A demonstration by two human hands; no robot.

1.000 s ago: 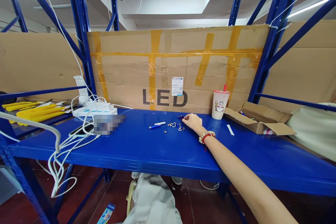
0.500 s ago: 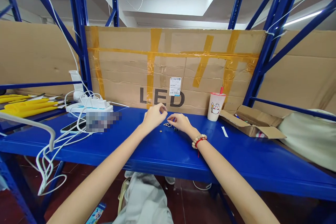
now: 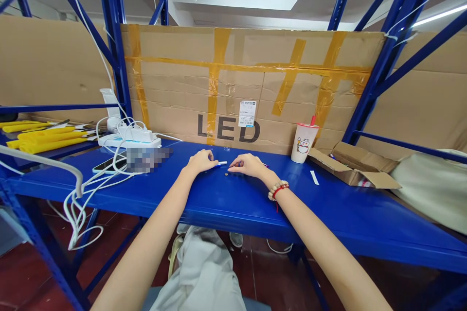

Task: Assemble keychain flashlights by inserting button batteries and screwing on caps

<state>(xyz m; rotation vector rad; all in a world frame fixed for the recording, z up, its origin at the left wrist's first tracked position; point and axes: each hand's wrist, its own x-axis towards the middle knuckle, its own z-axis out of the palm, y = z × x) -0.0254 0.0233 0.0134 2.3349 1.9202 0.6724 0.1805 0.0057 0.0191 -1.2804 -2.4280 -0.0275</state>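
Note:
Low over the blue tabletop (image 3: 237, 199), my left hand (image 3: 202, 160) is closed, its fingertips at one end of a slim white-and-blue pen-like stick (image 3: 221, 163). To the right, my right hand (image 3: 247, 164) has its fingers pressed together and pointing down at the table. What they pinch, if anything, is too small to make out. One tiny brownish piece (image 3: 226, 174) lies just beside the right fingertips. A thin dark object (image 3: 266, 165) shows behind the right hand, mostly hidden by it.
A paper cup (image 3: 304, 143) with a red straw and an open cardboard box (image 3: 352, 167) stand right. A white strip (image 3: 314, 178) lies near them. Left are a power strip (image 3: 129, 140), tangled white cables (image 3: 82, 199) and yellow-handled tools (image 3: 51, 138). A cardboard panel (image 3: 175, 87) closes the back.
My left hand has moved left and down to the pen-like stick, now visible. My right hand has shifted slightly and covers the spot where small pieces lay. The view has tipped down a little.

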